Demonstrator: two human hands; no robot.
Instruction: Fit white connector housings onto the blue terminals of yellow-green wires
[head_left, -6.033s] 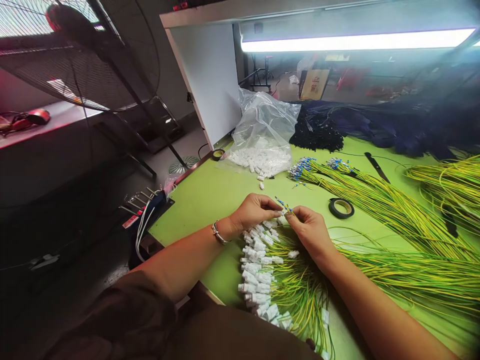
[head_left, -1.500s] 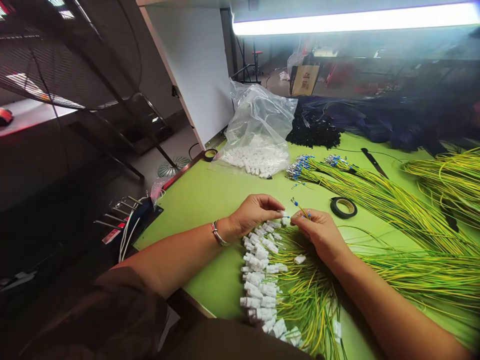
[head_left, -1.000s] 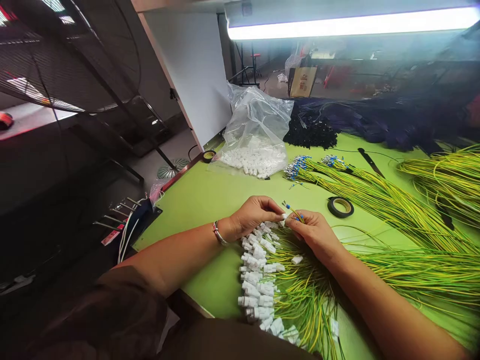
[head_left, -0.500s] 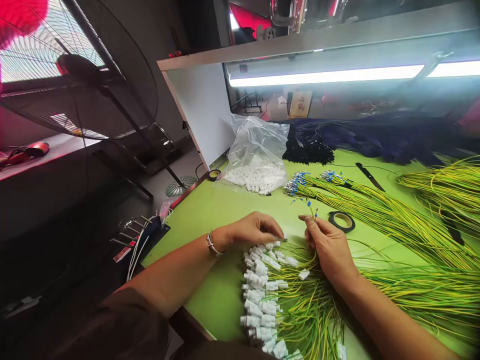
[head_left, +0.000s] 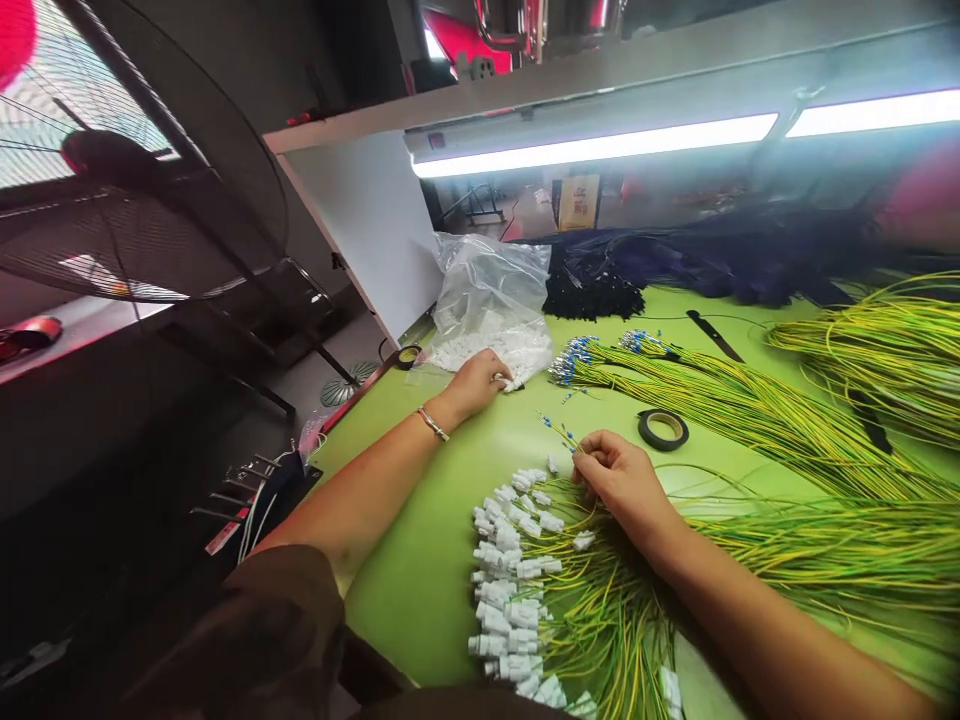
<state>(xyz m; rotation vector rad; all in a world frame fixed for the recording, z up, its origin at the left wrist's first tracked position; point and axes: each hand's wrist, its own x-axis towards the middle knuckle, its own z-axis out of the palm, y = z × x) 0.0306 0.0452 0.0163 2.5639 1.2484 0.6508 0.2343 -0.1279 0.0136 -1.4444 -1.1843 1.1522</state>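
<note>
Several blue-tipped wires (head_left: pixel 559 432) stand pinched in the right hand (head_left: pixel 619 482), fist resting just left of the tape roll (head_left: pixel 663 428). The left hand (head_left: pixel 480 378), arm outstretched, lies farther left and beyond the roll, fingers curled over connectors (head_left: pixel 527 352) at the bag (head_left: pixel 487 295); whether it grips one I cannot tell. Wire bundles (head_left: pixel 750 408) lie beyond the roll

No text reading clearly anywhere. Brown carton (head_left: pixel 574 200) standing beyond bench, showing red mark, blurring past reading. Red-and-white tag (head_left: pixel 223 537) hanging off bench's left edge, carrying print too small to tell. Nothing else bearing legible lettering.
</note>
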